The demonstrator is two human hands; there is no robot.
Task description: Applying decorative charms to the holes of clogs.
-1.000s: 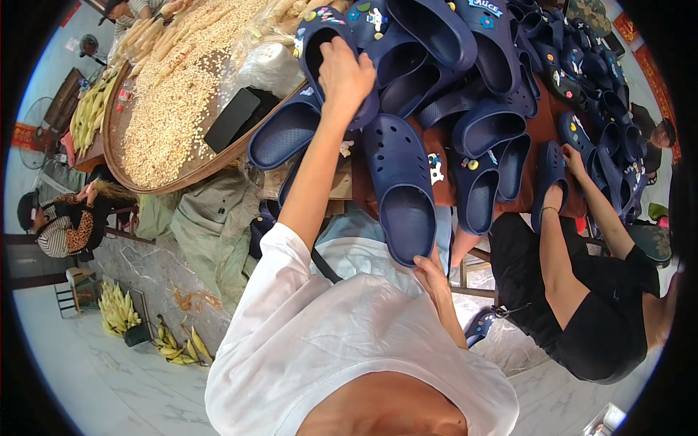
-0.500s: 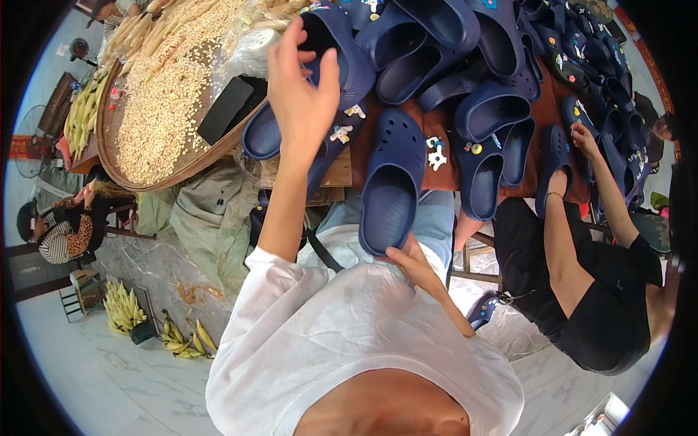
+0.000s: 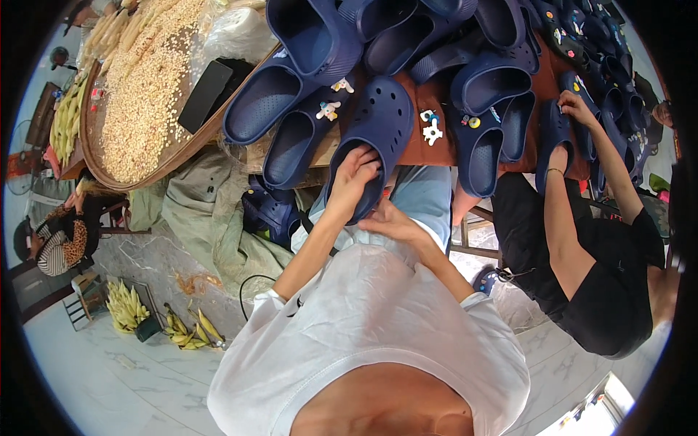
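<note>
Head view: at the edge of a brown-covered table (image 3: 429, 156), a person in a white shirt (image 3: 363, 305) works on a navy clog (image 3: 383, 109), which tilts with its holed toe up and its heel toward the body. The left hand (image 3: 354, 174) reaches into the shoe's opening with fingers bent; whether it grips anything inside cannot be told. The right hand (image 3: 392, 220) sits at the heel end, fingers partly hidden, so how firmly it holds cannot be told either. Just right of the clog lie white-and-black charms (image 3: 432, 129); to its left rests another clog (image 3: 289, 149) with a white figure charm (image 3: 329, 110). Beyond them, more navy clogs crowd the table. A round tray (image 3: 91, 145) of pale kernels (image 3: 138, 116) stands at left, a flat black object (image 3: 206, 93) on it. Below, a greenish sack (image 3: 218, 218) bears a small dark mark, too small to read. At right, a co-worker in black (image 3: 596, 283) has one hand inside a clog (image 3: 552, 127)
</note>
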